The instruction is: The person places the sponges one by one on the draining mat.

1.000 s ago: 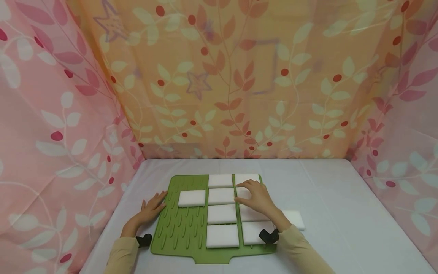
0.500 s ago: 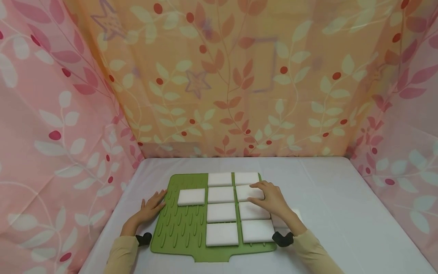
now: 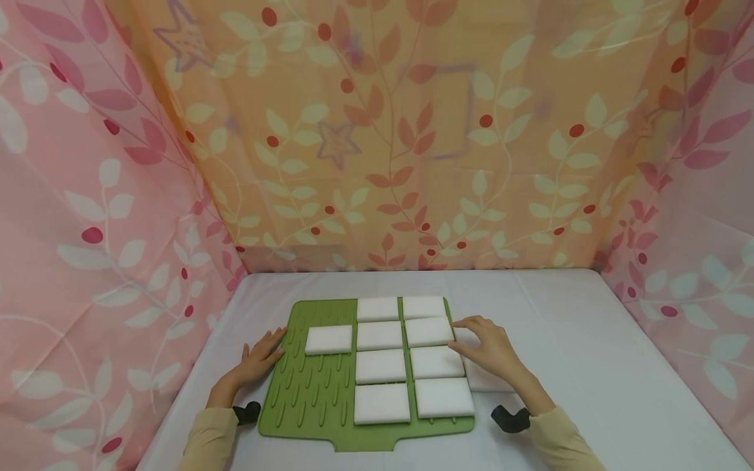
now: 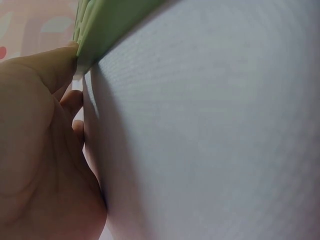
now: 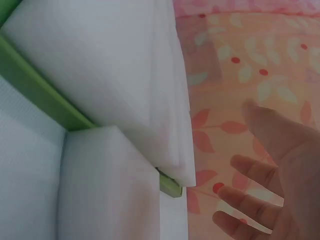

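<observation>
A green ridged drying mat [image 3: 312, 399] lies on the table, bearing white sponges in two columns on its right half. One more white sponge [image 3: 328, 340] lies alone on its left half. My left hand [image 3: 256, 364] touches the mat's left edge, its thumb [image 4: 62, 62] against the rim in the left wrist view. Beyond the mat's right edge my right hand [image 3: 491, 350] hovers with parted fingers and holds nothing. It partly covers a loose white sponge [image 3: 485, 379] beside the mat. Nearest it on the mat is the right column's second sponge [image 3: 429, 331].
White cloth covers the table [image 3: 601, 366]. Patterned curtains [image 3: 389, 131] enclose it at the back and both sides. A black wrist camera [image 3: 510, 418] sits at the right cuff, another black wrist camera [image 3: 247, 413] at the left.
My right hand has moved rightward from the right column's second sponge to above the loose sponge beside the mat. The left hand has stayed at the mat's edge.
</observation>
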A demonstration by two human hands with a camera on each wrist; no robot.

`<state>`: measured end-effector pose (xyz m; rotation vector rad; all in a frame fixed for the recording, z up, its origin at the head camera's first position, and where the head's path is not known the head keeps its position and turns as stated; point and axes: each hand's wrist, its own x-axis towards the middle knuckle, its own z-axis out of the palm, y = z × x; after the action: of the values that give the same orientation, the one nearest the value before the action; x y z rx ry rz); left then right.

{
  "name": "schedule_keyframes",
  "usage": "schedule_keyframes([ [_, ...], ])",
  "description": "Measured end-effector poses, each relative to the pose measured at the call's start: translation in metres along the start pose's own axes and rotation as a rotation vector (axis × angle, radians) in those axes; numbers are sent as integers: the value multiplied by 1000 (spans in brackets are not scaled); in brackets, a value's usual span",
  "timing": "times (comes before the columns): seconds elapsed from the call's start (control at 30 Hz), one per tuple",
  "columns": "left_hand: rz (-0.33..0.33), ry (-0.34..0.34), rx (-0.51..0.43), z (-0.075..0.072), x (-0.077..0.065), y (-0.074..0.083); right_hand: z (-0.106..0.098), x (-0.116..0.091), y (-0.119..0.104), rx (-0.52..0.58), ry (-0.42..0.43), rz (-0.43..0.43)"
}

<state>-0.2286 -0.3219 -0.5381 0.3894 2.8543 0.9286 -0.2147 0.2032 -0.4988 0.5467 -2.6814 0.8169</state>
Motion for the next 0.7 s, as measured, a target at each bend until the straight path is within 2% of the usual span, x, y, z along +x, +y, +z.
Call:
schedule_keyframes([
  [0.37,7,-3,-7,1,-2,1,-11,-18,20,12,8,-6],
  [0.7,7,5,-1,2,0,-3,-21,-36,34,-2,-50,21],
])
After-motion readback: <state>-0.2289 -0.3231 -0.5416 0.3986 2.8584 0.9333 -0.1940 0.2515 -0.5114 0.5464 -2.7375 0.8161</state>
